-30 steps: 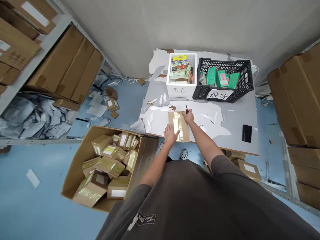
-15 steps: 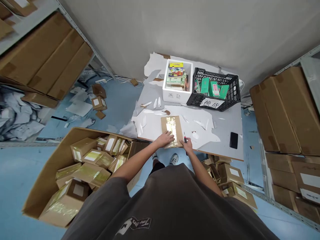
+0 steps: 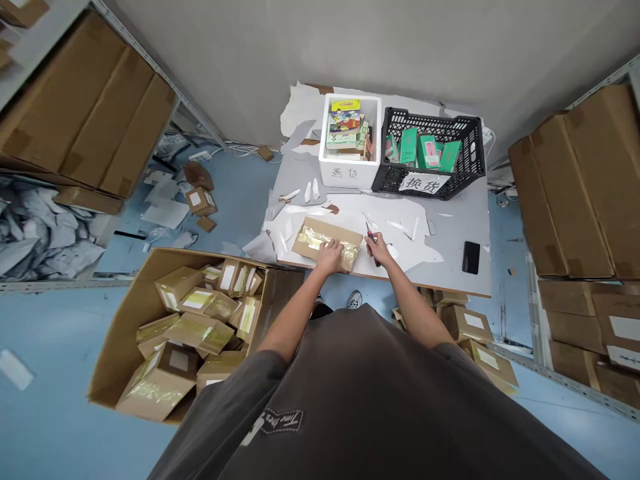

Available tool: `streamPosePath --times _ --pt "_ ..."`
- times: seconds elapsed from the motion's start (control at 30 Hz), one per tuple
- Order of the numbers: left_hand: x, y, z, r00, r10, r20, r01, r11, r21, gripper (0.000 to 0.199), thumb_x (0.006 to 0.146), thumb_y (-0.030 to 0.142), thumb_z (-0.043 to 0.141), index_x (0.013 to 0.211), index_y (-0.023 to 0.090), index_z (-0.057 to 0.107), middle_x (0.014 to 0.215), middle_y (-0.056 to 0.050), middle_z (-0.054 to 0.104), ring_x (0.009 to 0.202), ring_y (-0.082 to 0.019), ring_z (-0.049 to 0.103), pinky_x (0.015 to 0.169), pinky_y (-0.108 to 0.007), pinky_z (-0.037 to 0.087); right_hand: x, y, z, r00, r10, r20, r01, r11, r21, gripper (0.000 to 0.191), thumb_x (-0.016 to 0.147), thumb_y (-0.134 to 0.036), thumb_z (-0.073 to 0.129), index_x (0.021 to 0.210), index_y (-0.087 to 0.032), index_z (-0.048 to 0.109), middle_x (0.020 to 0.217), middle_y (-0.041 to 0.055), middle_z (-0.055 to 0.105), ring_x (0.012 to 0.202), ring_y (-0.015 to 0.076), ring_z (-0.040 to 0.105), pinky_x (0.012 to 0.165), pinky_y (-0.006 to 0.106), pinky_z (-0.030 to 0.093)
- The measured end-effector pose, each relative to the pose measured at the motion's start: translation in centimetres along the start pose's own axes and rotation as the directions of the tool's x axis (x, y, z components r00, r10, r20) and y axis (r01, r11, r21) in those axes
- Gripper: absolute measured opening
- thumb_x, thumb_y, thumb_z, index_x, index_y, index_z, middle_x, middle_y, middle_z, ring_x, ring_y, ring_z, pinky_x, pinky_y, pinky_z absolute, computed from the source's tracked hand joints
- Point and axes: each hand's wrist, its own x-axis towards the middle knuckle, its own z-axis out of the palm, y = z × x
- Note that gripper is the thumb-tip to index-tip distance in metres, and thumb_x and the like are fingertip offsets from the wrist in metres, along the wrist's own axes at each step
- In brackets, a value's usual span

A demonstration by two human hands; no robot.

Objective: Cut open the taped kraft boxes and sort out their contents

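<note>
So our right hand is closed around a slim black-and-red cutter, tip pointing away from us. Our left hand is on the taped cardboard box, fingers bent over its top; can't tell if that's a real grip or just pressing. The box sits slanted at the table's front edge. Bare tabletop runs off right toward the phone, while paper scraps clutter the space behind the box.

The left hand hides part of the parcel.
</note>
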Motion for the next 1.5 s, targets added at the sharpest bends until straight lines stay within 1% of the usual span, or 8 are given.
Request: streamPosePath --times 0.1,0.2,0.3,0.43,0.57,0.87,1.03,1.5 --pt "0.4 0.5 0.0 1.000 -0.029 0.011 0.029 1.000 0.001 0.098 0.060 0.043 0.103 0.146 0.017 0.062 0.163 -0.024 0.056 0.158 -0.044 0.044 0.131 -0.057 0.030 -2.7 1.4 -0.3 0.991 0.041 0.130 -0.058 0.990 0.130 0.039 0.109 -0.066 0.042 0.104 -0.028 0.050 0.085 -0.0018 0.067 0.062 0.0171 0.064 0.061 0.027 0.054" --pt "0.5 0.6 0.0 0.999 -0.037 0.019 0.036 0.999 0.024 0.098 0.061 0.044 0.102 0.146 0.016 0.061 0.163 -0.025 0.056 0.158 -0.042 0.044 0.131 -0.056 0.029 -4.1 1.8 -0.4 0.976 0.045 0.212 -0.049 0.999 0.015 0.034 0.110 -0.055 0.048 0.095 -0.026 0.055 0.080 -0.0025 0.067 0.057 0.0146 0.062 0.060 0.025 0.052" --pt "0.3 0.6 0.0 0.999 -0.043 0.018 0.042 0.998 0.039 0.097 0.061 0.042 0.102 0.145 0.015 0.061 0.164 -0.025 0.055 0.158 -0.041 0.044 0.132 -0.054 0.029 -4.0 1.4 -0.4 0.963 0.076 0.260 -0.062 0.996 -0.062 0.027 0.111 -0.044 0.049 0.094 -0.025 0.058 0.069 -0.0039 0.065 0.050 0.0140 0.057 0.059 0.024 0.049" --pt "0.2 0.6 0.0 0.997 -0.065 0.029 0.064 0.997 0.035 0.098 0.060 0.038 0.102 0.146 0.016 0.060 0.168 -0.024 0.052 0.161 -0.040 0.042 0.133 -0.052 0.028 -3.5 1.2 -0.7 0.924 0.123 0.362 -0.138 0.990 0.016 0.026 0.112 -0.039 0.050 0.092 -0.025 0.056 0.057 -0.0050 0.059 0.045 0.0153 0.053 0.050 0.024 0.043" --pt "0.5 0.7 -0.1 0.994 -0.076 0.075 0.074 0.997 0.033 0.106 0.057 0.042 0.104 0.149 0.018 0.057 0.171 -0.023 0.047 0.163 -0.039 0.040 0.135 -0.052 0.026 -3.2 2.1 -0.8 0.889 0.148 0.434 -0.216 0.970 0.112 0.030 0.110 -0.042 0.060 0.087 -0.024 0.052 0.051 -0.0051 0.054 0.041 0.0138 0.049 0.043 0.022 0.039" --pt "0.5 0.8 -0.5 0.991 -0.052 0.121 0.044 0.997 0.065 0.107 0.057 0.037 0.105 0.149 0.019 0.055 0.172 -0.024 0.046 0.166 -0.037 0.035 0.135 -0.051 0.026 -3.5 2.9 0.4 0.870 0.164 0.464 -0.311 0.914 0.260 0.034 0.109 -0.045 0.063 0.086 -0.025 0.049 0.049 -0.0064 0.052 0.037 0.0134 0.047 0.038 0.022 0.036" --pt "0.6 0.9 -0.8 0.990 -0.053 0.129 0.043 0.996 0.079 0.109 0.057 0.037 0.106 0.151 0.017 0.053 0.171 -0.024 0.047 0.164 -0.038 0.037 0.134 -0.050 0.028 -3.9 3.3 0.8 0.870 0.121 0.478 -0.298 0.901 0.315 0.036 0.108 -0.047 0.065 0.085 -0.025 0.048 0.049 -0.0056 0.054 0.038 0.0133 0.046 0.039 0.023 0.037" --pt "0.9 0.8 -0.7 0.991 -0.060 0.122 0.047 0.993 0.105 0.112 0.055 0.038 0.108 0.151 0.018 0.053 0.170 -0.026 0.047 0.163 -0.037 0.039 0.132 -0.050 0.031 -4.3 3.0 1.9 0.877 0.126 0.464 -0.321 0.871 0.371 0.036 0.110 -0.050 0.062 0.088 -0.026 0.047 0.050 -0.0061 0.055 0.038 0.0131 0.046 0.039 0.022 0.037"
